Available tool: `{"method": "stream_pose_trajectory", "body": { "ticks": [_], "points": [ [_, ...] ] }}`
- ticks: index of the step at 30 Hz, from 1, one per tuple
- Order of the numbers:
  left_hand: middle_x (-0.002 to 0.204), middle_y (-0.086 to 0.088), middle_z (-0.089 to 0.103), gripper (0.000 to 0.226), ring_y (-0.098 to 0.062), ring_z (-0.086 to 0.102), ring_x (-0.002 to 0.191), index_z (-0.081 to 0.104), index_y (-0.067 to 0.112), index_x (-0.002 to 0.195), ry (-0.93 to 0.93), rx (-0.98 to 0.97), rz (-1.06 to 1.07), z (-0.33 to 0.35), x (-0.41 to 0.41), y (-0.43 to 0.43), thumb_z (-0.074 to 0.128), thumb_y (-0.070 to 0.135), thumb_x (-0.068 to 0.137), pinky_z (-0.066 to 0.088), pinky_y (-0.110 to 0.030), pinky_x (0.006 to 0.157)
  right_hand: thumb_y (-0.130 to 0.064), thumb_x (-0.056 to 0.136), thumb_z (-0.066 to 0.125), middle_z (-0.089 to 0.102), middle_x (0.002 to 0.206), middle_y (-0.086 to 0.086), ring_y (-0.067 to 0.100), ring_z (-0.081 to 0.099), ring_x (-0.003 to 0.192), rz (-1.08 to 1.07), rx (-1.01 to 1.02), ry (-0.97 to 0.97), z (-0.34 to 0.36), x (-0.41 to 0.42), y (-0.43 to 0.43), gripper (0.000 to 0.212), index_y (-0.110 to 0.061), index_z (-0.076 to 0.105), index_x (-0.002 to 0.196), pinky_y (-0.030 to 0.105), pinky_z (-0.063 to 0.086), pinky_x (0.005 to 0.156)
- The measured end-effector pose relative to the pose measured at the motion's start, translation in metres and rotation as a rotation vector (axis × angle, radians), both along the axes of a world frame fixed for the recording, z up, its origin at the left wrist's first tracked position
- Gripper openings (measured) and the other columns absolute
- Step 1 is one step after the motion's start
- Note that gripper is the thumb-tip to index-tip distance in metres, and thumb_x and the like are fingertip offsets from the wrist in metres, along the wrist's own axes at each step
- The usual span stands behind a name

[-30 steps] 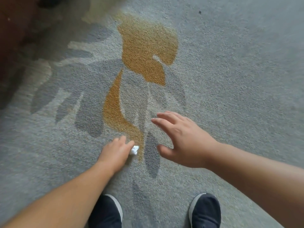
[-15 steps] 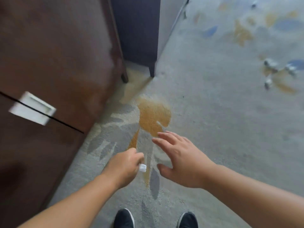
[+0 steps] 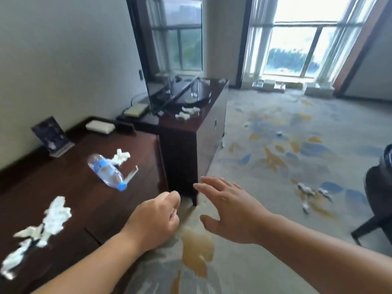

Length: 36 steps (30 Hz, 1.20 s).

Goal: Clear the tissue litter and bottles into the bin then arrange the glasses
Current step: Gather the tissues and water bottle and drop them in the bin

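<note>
left hand (image 3: 158, 219) was curled into a fist over the surface (image 3: 89, 200) edge, fingers (image 3: 174, 200) closed; nothing showed between them, so i couldn't tell if it held anything. right hand (image 3: 229, 209) hung flat over the carpet (image 3: 275, 240), fingers spread open, empty. task items in view: one bottle (image 3: 107, 172) lying on its side on the near surface, blue label, blue cap pointing toward the front edge, looked clear and mostly empty, so my guess was light, crushable, prone to rolling; best taken around the mid body across the label, not by the cap. tissue: one wad (image 3: 122, 157) touching the bottle's far end, one long shredded clump (image 3: 40, 228) at the near left of the surface. both soft, near weightless, likely to shed bits, so pinch from above and gather into the palm. on the taller cabinet (image 3: 191, 124) by the tv (image 3: 174, 54) sat two or three more scraps (image 3: 187, 112), blurred, count unsure. on the carpet at right, a cluster of about three scraps (image 3: 311, 193), plus at least one small one farther off (image 3: 279, 133). one glass (image 3: 194, 88) stood upright near the tv on the cabinet; fragile, slippery, grip low round the wall. more glass-like shapes sat by the window, too blurred to count. no bin was visible. a dark chair (image 3: 377, 200) stood at the right edge.
</note>
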<state>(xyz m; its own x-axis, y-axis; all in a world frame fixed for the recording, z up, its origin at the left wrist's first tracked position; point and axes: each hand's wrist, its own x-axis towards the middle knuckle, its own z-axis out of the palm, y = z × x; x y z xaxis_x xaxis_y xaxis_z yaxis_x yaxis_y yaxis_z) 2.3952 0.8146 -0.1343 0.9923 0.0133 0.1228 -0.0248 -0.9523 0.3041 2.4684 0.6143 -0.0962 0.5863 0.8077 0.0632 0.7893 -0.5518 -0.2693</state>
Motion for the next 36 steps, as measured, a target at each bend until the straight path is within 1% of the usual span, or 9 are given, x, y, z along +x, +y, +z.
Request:
{"method": "stream_pose_trajectory", "body": {
  "ticks": [4, 9, 18, 22, 25, 28, 31, 34, 36],
  "points": [
    [0.088, 0.01, 0.047, 0.018, -0.019, 0.056, 0.069, 0.05, 0.026, 0.095, -0.117, 0.069, -0.073, 0.058, 0.003, -0.002, 0.047, 0.015, 0.081, 0.048, -0.032, 0.064, -0.05, 0.087, 0.048, 0.02, 0.156, -0.006, 0.013, 0.013, 0.144, 0.02, 0.028, -0.091, 0.058, -0.003, -0.005, 0.071, -0.029, 0.021, 0.15, 0.03, 0.013, 0.115],
    [0.096, 0.007, 0.056, 0.026, -0.016, 0.058, 0.075, 0.058, 0.023, 0.1, -0.262, 0.141, -0.083, 0.105, 0.005, -0.003, 0.056, 0.008, 0.079, 0.048, -0.031, 0.065, -0.049, 0.088, 0.047, 0.02, 0.156, -0.007, 0.012, 0.014, 0.144, 0.045, 0.046, -0.164, 0.098, -0.008, -0.008, 0.07, -0.03, 0.02, 0.149, 0.032, 0.014, 0.116],
    [0.097, 0.005, 0.06, 0.03, -0.013, 0.055, 0.071, 0.058, 0.023, 0.099, -0.313, 0.196, -0.07, 0.119, -0.016, -0.001, 0.057, 0.003, 0.076, 0.044, -0.023, 0.06, -0.05, 0.089, 0.046, 0.018, 0.157, -0.009, 0.011, 0.013, 0.144, 0.123, 0.021, -0.174, 0.106, -0.013, -0.002, 0.069, -0.032, 0.018, 0.15, 0.032, 0.015, 0.116],
    [0.095, 0.004, 0.06, 0.031, -0.016, 0.061, 0.078, 0.055, 0.024, 0.097, -0.278, 0.199, 0.01, 0.107, -0.042, 0.011, 0.057, 0.003, 0.075, 0.052, -0.029, 0.058, -0.05, 0.088, 0.047, 0.019, 0.156, -0.01, 0.01, 0.012, 0.144, 0.207, 0.03, -0.147, 0.094, -0.017, 0.02, 0.07, -0.033, 0.019, 0.149, 0.031, 0.015, 0.115],
    [0.094, 0.004, 0.059, 0.03, -0.02, 0.062, 0.077, 0.052, 0.027, 0.097, -0.238, 0.182, 0.094, 0.097, -0.068, 0.024, 0.052, 0.007, 0.075, 0.054, -0.035, 0.057, -0.05, 0.087, 0.048, 0.021, 0.156, -0.01, 0.01, 0.014, 0.144, 0.298, 0.023, -0.135, 0.083, -0.024, 0.04, 0.07, -0.032, 0.021, 0.149, 0.031, 0.016, 0.114],
    [0.096, 0.004, 0.06, 0.029, -0.022, 0.06, 0.082, 0.057, 0.023, 0.098, -0.214, 0.194, 0.209, 0.088, -0.099, 0.035, 0.047, 0.009, 0.075, 0.047, -0.032, 0.061, -0.05, 0.086, 0.05, 0.024, 0.154, -0.009, 0.011, 0.017, 0.143, 0.392, 0.031, -0.121, 0.074, -0.032, 0.062, 0.069, -0.03, 0.024, 0.148, 0.031, 0.018, 0.113],
    [0.097, 0.005, 0.059, 0.03, -0.02, 0.06, 0.086, 0.057, 0.024, 0.097, -0.167, 0.187, 0.335, 0.078, -0.135, 0.045, 0.043, 0.01, 0.075, 0.047, -0.032, 0.063, -0.052, 0.086, 0.048, 0.023, 0.154, -0.011, 0.01, 0.017, 0.143, 0.479, 0.021, -0.113, 0.065, -0.042, 0.085, 0.071, -0.032, 0.022, 0.149, 0.03, 0.018, 0.113],
    [0.099, 0.008, 0.057, 0.03, -0.018, 0.06, 0.085, 0.057, 0.025, 0.1, -0.115, 0.162, 0.455, 0.069, -0.171, 0.057, 0.044, 0.01, 0.078, 0.049, -0.034, 0.066, -0.052, 0.087, 0.046, 0.02, 0.156, -0.011, 0.01, 0.015, 0.143, 0.552, -0.002, -0.088, 0.057, -0.053, 0.107, 0.07, -0.033, 0.018, 0.149, 0.029, 0.016, 0.113],
    [0.101, 0.01, 0.056, 0.029, -0.015, 0.059, 0.088, 0.059, 0.024, 0.102, -0.101, 0.157, 0.525, 0.065, -0.193, 0.066, 0.048, 0.007, 0.081, 0.046, -0.029, 0.066, -0.052, 0.088, 0.047, 0.019, 0.156, -0.011, 0.01, 0.015, 0.143, 0.604, -0.011, -0.077, 0.055, -0.063, 0.124, 0.07, -0.034, 0.018, 0.149, 0.03, 0.016, 0.114]
  ]
}}
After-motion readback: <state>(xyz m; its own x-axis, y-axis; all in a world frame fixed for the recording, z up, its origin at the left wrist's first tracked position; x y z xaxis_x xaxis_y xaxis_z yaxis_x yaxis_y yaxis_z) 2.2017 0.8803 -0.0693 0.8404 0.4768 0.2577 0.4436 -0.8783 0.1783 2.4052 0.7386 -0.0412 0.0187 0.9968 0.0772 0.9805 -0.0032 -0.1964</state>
